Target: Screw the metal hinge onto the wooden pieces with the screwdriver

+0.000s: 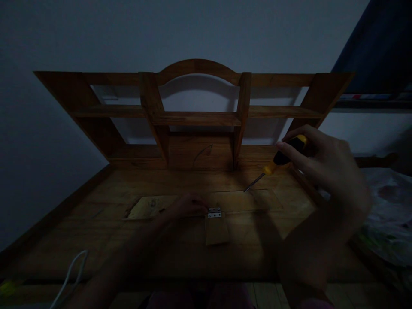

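My right hand (325, 165) is closed round a screwdriver (280, 159) with a yellow and black handle, held above the wooden desk; its metal tip points down and left. My left hand (185, 207) rests on the desk top (251, 240) with its fingertips pinched together at a small silver hinge (214, 212). The hinge sits at the top of a small wooden block (216, 231). A thin flat wooden panel (151, 207) lies on the desk behind my left hand. The scene is very dim.
A wooden shelf unit (196, 116) with an arched top stands at the back of the desk against a white wall. A white cable (72, 270) curls at the front left. Crumpled plastic bags (386, 219) lie to the right.
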`<state>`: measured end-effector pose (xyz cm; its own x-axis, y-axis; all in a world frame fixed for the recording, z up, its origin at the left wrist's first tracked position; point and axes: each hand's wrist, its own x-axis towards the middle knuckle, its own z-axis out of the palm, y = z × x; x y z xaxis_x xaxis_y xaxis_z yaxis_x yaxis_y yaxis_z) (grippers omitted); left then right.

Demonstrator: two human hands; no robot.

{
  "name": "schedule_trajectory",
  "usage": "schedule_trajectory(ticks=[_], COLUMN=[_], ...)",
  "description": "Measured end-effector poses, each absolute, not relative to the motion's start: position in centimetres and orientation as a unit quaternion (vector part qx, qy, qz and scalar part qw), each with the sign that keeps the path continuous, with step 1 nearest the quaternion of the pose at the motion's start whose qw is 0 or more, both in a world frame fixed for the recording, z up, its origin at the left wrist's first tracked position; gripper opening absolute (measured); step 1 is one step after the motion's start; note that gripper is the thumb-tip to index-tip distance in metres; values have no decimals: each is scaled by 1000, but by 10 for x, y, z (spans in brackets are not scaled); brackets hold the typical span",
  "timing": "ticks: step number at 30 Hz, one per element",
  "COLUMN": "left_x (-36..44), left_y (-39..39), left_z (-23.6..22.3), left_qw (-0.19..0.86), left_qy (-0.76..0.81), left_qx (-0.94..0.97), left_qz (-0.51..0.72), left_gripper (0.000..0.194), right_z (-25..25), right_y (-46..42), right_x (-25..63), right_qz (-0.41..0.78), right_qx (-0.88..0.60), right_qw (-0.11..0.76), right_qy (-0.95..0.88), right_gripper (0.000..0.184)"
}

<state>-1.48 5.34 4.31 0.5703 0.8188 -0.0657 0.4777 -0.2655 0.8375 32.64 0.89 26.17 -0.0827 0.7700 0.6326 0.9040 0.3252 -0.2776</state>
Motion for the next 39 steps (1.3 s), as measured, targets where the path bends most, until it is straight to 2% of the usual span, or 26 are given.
schedule_trajectory(ticks=[9,18,33,36,39], left_x=[-10,-4,-3,-16,-64], left_y=[53,54,57,58,56], left_z=[35,30,35,46,66], left_qw=[437,415,442,409,331], left_qy=[439,467,400,436,543], left_qx=[758,750,773,764,698], left_qz=[204,219,215,245,329], left_gripper=[27,23,23,26,33], right_z=[257,256,255,254,255], right_y=[14,15,15,15,13], right_x=[330,330,331,332,333], right_qz=[-123,-123,-132,-135,-129], right_qx=[-550,-555,-552,-557,-556], right_qw=[374,372,364,358,362], right_qy=[-736,-734,-739,-737,-737], right_gripper=[28,28,30,30,31])
